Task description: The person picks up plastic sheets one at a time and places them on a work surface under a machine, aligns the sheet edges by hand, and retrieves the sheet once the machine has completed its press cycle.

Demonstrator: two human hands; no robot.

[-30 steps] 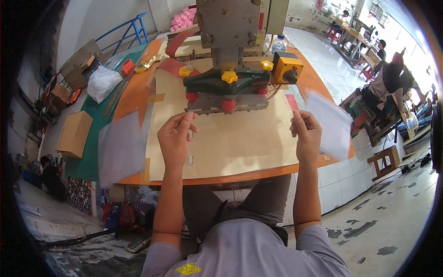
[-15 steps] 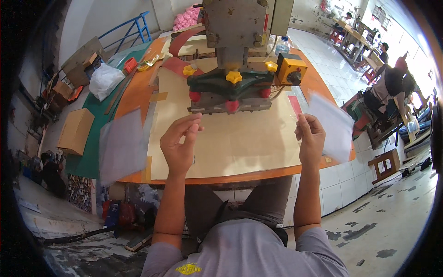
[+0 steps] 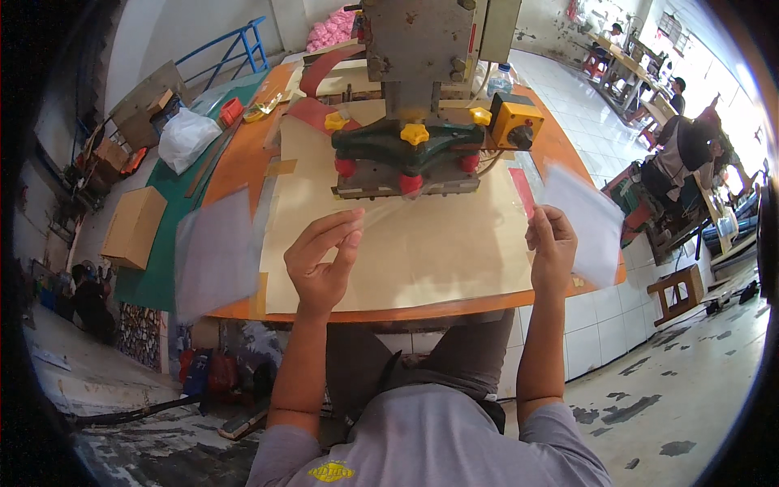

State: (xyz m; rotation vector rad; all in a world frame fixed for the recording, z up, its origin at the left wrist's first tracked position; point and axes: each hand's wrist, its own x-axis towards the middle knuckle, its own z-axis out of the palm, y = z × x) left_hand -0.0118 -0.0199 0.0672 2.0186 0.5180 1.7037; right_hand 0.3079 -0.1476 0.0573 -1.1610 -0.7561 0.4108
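Note:
My left hand (image 3: 322, 260) is raised over the near part of the table, thumb and forefinger pinched on a clear plastic sheet (image 3: 389, 209). The sheet is nearly invisible; its faint edge shows beside those fingertips, just below the press head. My right hand (image 3: 553, 243) is closed in a pinch at the other side, where the sheet's edge is hard to make out. Beyond the hands stands a press with a dark green clamp head (image 3: 406, 142), yellow knobs and red feet. Beneath both hands lies a tan board (image 3: 389, 280).
A stack of clear plastic sheets (image 3: 215, 256) lies at left, another stack (image 3: 586, 227) at right. On the green left side are a cardboard box (image 3: 134, 227) and a white plastic bag (image 3: 189, 140). A yellow control box (image 3: 513, 123) adjoins the press. People work at far right.
Both hands have shifted slightly nearer and to the right. The plastic sheet's faint edge shows more beside my left fingertips. The press appears unchanged.

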